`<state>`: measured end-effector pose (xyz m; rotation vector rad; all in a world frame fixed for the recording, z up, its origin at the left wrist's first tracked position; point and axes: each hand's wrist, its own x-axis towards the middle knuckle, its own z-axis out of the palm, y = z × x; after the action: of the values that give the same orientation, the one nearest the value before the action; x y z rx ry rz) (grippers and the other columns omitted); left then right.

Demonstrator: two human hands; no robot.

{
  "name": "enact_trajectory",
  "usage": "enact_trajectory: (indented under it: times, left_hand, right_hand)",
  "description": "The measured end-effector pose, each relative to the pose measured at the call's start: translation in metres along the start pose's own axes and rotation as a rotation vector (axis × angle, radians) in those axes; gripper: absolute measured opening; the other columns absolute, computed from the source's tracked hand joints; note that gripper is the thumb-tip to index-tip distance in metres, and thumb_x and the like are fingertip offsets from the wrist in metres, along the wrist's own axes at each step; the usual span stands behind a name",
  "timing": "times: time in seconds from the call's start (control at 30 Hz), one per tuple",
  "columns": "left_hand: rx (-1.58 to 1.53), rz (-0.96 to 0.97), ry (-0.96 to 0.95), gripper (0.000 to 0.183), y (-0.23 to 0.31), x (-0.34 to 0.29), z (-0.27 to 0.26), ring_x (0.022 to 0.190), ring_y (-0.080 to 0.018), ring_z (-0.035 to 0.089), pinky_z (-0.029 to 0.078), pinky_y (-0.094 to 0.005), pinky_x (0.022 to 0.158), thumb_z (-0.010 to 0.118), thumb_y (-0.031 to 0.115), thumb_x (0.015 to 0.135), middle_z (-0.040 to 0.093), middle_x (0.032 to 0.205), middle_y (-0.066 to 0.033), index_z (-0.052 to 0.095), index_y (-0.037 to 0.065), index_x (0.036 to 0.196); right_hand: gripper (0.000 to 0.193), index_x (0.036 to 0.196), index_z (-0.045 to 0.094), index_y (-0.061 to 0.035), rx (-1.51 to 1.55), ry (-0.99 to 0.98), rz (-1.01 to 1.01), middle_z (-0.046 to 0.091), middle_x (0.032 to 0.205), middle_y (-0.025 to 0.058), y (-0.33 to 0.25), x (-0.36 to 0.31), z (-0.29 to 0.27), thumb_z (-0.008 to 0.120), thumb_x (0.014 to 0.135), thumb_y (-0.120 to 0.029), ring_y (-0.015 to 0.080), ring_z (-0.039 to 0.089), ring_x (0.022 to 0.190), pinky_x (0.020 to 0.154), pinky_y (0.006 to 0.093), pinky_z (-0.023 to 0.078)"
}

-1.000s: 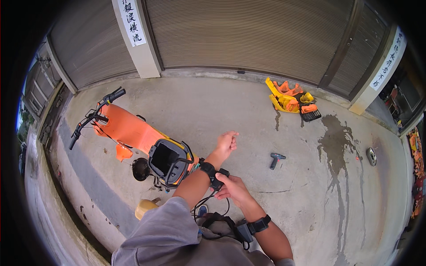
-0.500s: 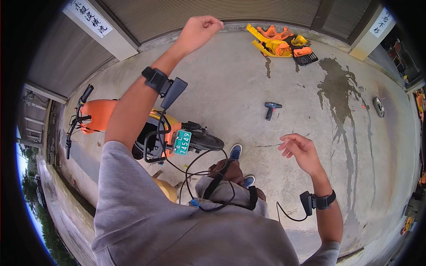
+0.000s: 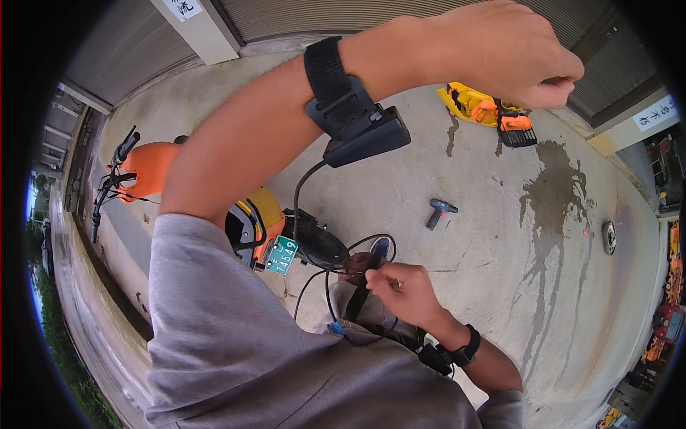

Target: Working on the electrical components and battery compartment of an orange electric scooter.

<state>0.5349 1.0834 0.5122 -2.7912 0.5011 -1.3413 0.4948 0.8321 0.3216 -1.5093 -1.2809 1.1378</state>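
Observation:
My left hand (image 3: 500,53) is raised large across the upper right, its fingers curled into a fist seen from the back. Whatever lies inside it, if anything, is hidden. Around that wrist a black strap (image 3: 329,71) carries a dark wedge-shaped device (image 3: 371,139) with a cable running down. My right hand (image 3: 407,293) is in front of my waist with its fingers bent together, their tips against the looped black cable (image 3: 327,289) and a dark strap (image 3: 361,293). Whether they pinch either one is unclear. A second wrist strap (image 3: 468,347) with a device sits on my right forearm.
An orange and yellow motorbike (image 3: 150,168) stands at left, its green plate (image 3: 282,255) facing me. A cordless drill (image 3: 439,212) lies on the concrete. Beyond it are yellow and orange body panels (image 3: 471,104), a wet stain (image 3: 554,186) and an oval part (image 3: 609,237).
My left hand has swung right and come much closer to the camera. My right hand has moved left and in to my waist, its fingers closing. The view has shifted slightly.

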Motion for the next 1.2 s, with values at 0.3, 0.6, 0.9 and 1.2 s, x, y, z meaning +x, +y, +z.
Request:
enact_trajectory:
  times: [0.3,0.6,0.9,1.2]
  left_hand:
    - [0.103,-0.112,-0.036,0.025,-0.066,0.059,0.012,0.067,-0.0338,0.066,0.054,-0.0434,0.065,0.053,0.028,0.086,0.068,0.071,-0.0122,0.071,0.010,0.083]
    - [-0.063,-0.248,0.113,0.013,-0.091,0.018,-0.005,0.051,-0.0281,0.061,0.048,-0.0365,0.051,0.064,0.013,0.085,0.059,0.057,-0.0127,0.065,0.001,0.079]
    - [0.009,-0.333,0.065,0.009,-0.079,-0.001,0.008,0.046,-0.0204,0.055,0.042,-0.0302,0.046,0.068,0.011,0.086,0.055,0.056,-0.0094,0.066,0.002,0.083]
    - [0.129,-0.379,-0.123,0.012,-0.064,-0.010,0.001,0.046,-0.0152,0.050,0.039,-0.0283,0.046,0.066,0.015,0.090,0.054,0.056,-0.0050,0.069,0.004,0.088]
  right_hand:
    - [0.026,0.105,0.069,-0.0039,-0.265,-0.305,-0.206,0.064,0.067,0.0078,-0.023,0.183,-0.016,0.069,0.089,-0.025,0.0262,0.064,0.064,0.068,0.0381,0.050]
    - [0.020,0.086,0.074,-0.0102,-0.897,0.202,-0.084,0.071,0.076,0.0121,0.078,0.178,-0.191,0.070,0.087,-0.030,0.0336,0.070,0.077,0.070,0.0436,0.056]
    - [0.040,0.077,0.072,0.0008,-0.355,-0.078,0.332,0.067,0.068,0.0083,0.106,0.106,-0.236,0.069,0.090,-0.037,0.0118,0.062,0.061,0.057,0.0293,0.051]
    - [0.034,0.126,0.056,-0.0026,0.411,-0.335,0.629,0.071,0.091,0.0140,0.083,0.062,-0.243,0.047,0.106,-0.029,0.0231,0.072,0.075,0.058,0.0316,0.056]
